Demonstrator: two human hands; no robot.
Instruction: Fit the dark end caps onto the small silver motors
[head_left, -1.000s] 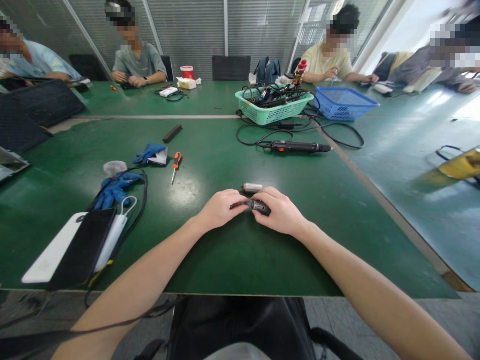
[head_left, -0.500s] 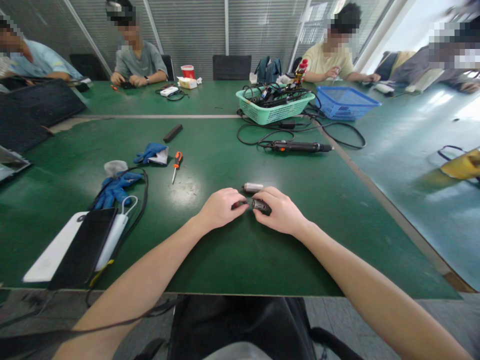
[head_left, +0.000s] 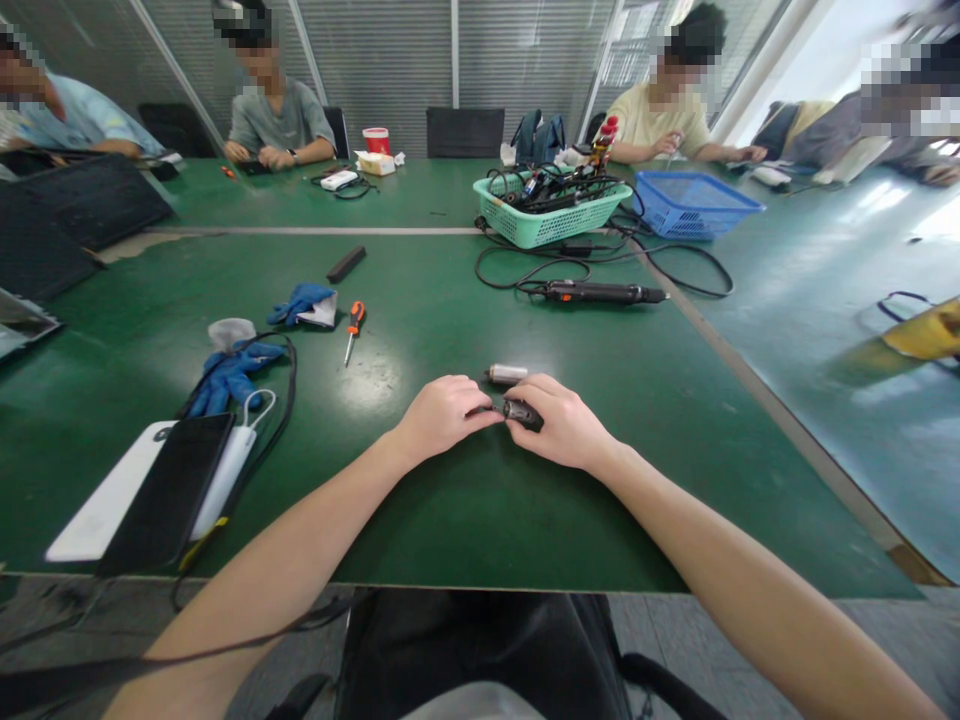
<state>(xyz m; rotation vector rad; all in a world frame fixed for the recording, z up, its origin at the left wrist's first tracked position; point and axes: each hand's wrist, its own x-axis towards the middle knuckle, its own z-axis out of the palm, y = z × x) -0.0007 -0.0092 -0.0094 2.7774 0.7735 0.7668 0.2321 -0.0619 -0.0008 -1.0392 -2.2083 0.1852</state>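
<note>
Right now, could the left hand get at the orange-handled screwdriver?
Probably yes. The left hand is fairly close to the screwdriver, and nothing seems to lie between them on the green table. Its fingers would first have to let go of the small dark part.

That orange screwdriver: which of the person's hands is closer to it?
Left. The left hand is below and right of the screwdriver in view; the right hand is farther right.
</note>
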